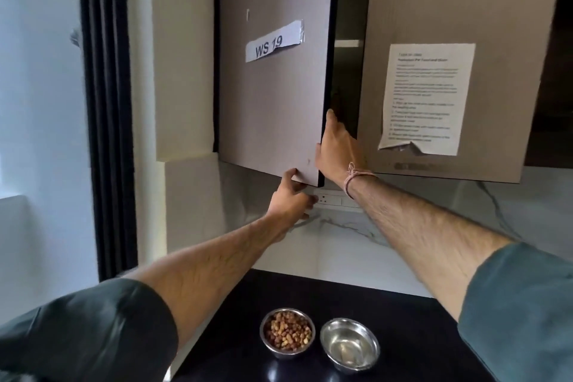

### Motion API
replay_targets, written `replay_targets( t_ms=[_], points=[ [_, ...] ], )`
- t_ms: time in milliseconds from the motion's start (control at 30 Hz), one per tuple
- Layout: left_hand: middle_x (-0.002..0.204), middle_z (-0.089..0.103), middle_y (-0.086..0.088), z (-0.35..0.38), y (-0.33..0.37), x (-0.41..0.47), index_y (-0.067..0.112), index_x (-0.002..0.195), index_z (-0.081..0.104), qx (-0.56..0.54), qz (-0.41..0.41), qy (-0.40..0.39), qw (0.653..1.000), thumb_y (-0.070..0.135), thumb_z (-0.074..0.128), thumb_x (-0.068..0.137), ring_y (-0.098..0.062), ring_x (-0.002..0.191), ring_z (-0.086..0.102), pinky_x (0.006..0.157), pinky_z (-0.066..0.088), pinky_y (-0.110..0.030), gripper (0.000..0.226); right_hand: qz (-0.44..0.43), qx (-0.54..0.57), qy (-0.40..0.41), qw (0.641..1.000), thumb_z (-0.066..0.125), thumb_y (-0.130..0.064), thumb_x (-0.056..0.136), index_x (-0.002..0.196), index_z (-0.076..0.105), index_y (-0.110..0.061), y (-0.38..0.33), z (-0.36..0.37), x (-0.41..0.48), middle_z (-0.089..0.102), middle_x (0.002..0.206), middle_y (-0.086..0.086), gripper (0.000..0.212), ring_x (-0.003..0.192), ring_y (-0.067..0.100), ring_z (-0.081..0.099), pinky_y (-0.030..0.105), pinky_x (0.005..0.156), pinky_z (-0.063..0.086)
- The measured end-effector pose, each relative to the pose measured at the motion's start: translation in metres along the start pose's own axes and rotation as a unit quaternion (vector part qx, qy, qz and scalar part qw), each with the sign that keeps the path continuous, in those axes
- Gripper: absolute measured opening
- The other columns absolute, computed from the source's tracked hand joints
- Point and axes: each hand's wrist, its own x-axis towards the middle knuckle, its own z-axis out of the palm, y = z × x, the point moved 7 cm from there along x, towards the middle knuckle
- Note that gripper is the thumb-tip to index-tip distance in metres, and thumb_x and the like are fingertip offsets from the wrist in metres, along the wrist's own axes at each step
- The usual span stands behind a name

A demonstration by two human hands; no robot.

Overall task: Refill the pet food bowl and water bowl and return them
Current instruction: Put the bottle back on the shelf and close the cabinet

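1. Above the black surface (418, 335), two pale wall cabinet doors hang side by side. The left door (273, 87) stands slightly ajar, with a dark gap between it and the right door (449, 9).
2. Taped to the right door is a printed sheet (428, 96) with a torn lower edge; its text is too blurred to read.
3. On the left door is a paper label (274, 42) reading "WS 19".
4. Behind the surface, a white marbled wall panel (341, 245) carries a socket strip (328, 198).
5. The right hand (336, 152) reaches up to the left door's free edge, fingers (331, 116) curled around it, grasping the door; a thread band (356, 177) circles the wrist.
6. The left hand (290, 197) is at the door's bottom corner, thumb on the front face, fingers gripping from beneath.
7. On the surface, near its front, the food bowl (287, 332) sits full of brown kibble.
8. Just beside it, to the right, sits the water bowl (349, 344), shiny steel; whether it holds water cannot be told.
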Motion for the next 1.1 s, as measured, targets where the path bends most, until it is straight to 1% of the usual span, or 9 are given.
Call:
replay_targets(
  t_ms=[200, 300, 367, 467, 533, 633, 733, 967, 1100],
  points=[
    [0.127, 0.051, 0.008, 0.034, -0.019, 0.052, 0.04, 0.148, 0.03, 0.095, 0.041, -0.012, 0.995, -0.001, 0.066, 0.09, -0.006, 0.088, 0.064, 0.051, 0.052, -0.011, 0.08, 0.005, -0.008, -0.019, 1.0, 0.068, -0.013, 0.094, 0.162, 0.015, -0.005, 0.066, 0.035, 0.033, 0.056, 0.135, 0.024, 0.086, 0.111, 0.038, 0.064, 0.047, 0.088, 0.058],
    [0.141, 0.053, -0.002, 0.049, -0.031, 0.079, 0.044, 0.152, 0.022, 0.152, 0.066, -0.015, 0.986, 0.001, 0.067, 0.089, -0.011, 0.088, 0.067, 0.054, 0.053, -0.011, 0.088, -0.004, -0.03, -0.017, 0.999, 0.068, -0.015, 0.094, 0.162, 0.017, -0.007, 0.094, 0.047, 0.048, 0.056, 0.133, 0.022, 0.085, 0.106, 0.035, 0.065, 0.037, 0.072, 0.053],
    [0.148, 0.051, -0.005, 0.059, -0.037, 0.096, 0.046, 0.156, 0.013, 0.187, 0.073, -0.011, 0.98, 0.003, 0.067, 0.089, -0.019, 0.096, 0.07, 0.069, 0.059, -0.019, 0.096, -0.009, -0.044, -0.018, 0.999, 0.069, -0.016, 0.093, 0.161, 0.02, -0.007, 0.109, 0.054, 0.057, 0.051, 0.136, 0.019, 0.084, 0.102, 0.032, 0.064, 0.033, 0.067, 0.048],
    [0.15, 0.049, -0.008, 0.074, -0.05, 0.119, 0.05, 0.157, -0.001, 0.22, 0.073, -0.014, 0.973, 0.003, 0.067, 0.088, -0.026, 0.106, 0.068, 0.092, 0.06, -0.041, 0.108, -0.014, -0.081, -0.016, 0.997, 0.068, -0.015, 0.094, 0.159, 0.026, -0.007, 0.13, 0.064, 0.072, 0.045, 0.137, 0.016, 0.078, 0.095, 0.03, 0.065, 0.039, 0.069, 0.058],
    [0.15, 0.048, -0.009, 0.084, -0.057, 0.133, 0.053, 0.155, -0.009, 0.224, 0.071, -0.019, 0.972, 0.003, 0.067, 0.089, -0.025, 0.104, 0.068, 0.089, 0.061, -0.039, 0.113, -0.017, -0.103, -0.012, 0.994, 0.066, -0.014, 0.095, 0.157, 0.028, -0.007, 0.142, 0.071, 0.08, 0.046, 0.134, 0.015, 0.073, 0.093, 0.028, 0.065, 0.042, 0.073, 0.06],
    [0.149, 0.05, -0.009, 0.096, -0.067, 0.153, 0.058, 0.152, -0.018, 0.227, 0.078, -0.028, 0.97, 0.005, 0.067, 0.089, -0.016, 0.087, 0.068, 0.067, 0.058, -0.021, 0.118, -0.025, -0.113, -0.009, 0.993, 0.065, -0.012, 0.095, 0.152, 0.037, -0.005, 0.156, 0.082, 0.092, 0.048, 0.132, 0.014, 0.064, 0.095, 0.029, 0.065, 0.041, 0.075, 0.059],
    [0.146, 0.051, -0.008, 0.104, -0.075, 0.171, 0.064, 0.146, -0.024, 0.23, 0.084, -0.03, 0.969, 0.007, 0.066, 0.089, -0.012, 0.077, 0.063, 0.051, 0.048, -0.012, 0.12, -0.017, -0.125, -0.001, 0.992, 0.066, -0.009, 0.095, 0.139, 0.047, -0.006, 0.166, 0.09, 0.1, 0.047, 0.13, 0.015, 0.048, 0.1, 0.031, 0.064, 0.039, 0.076, 0.055],
    [0.146, 0.052, -0.009, 0.112, -0.087, 0.2, 0.063, 0.147, -0.023, 0.242, 0.093, -0.018, 0.966, 0.006, 0.066, 0.089, -0.013, 0.077, 0.063, 0.06, 0.049, -0.014, 0.12, -0.015, -0.134, 0.006, 0.991, 0.067, -0.009, 0.094, 0.14, 0.041, -0.008, 0.183, 0.109, 0.115, 0.043, 0.135, 0.015, 0.052, 0.107, 0.031, 0.061, 0.048, 0.086, 0.055],
    [0.144, 0.052, -0.009, 0.115, -0.092, 0.209, 0.063, 0.146, -0.025, 0.243, 0.093, -0.017, 0.965, 0.004, 0.066, 0.09, -0.015, 0.08, 0.065, 0.062, 0.052, -0.016, 0.122, -0.016, -0.12, 0.006, 0.993, 0.072, -0.02, 0.093, 0.142, 0.039, -0.008, 0.191, 0.116, 0.121, 0.041, 0.139, 0.017, 0.06, 0.112, 0.032, 0.058, 0.048, 0.089, 0.054]
  ],
)
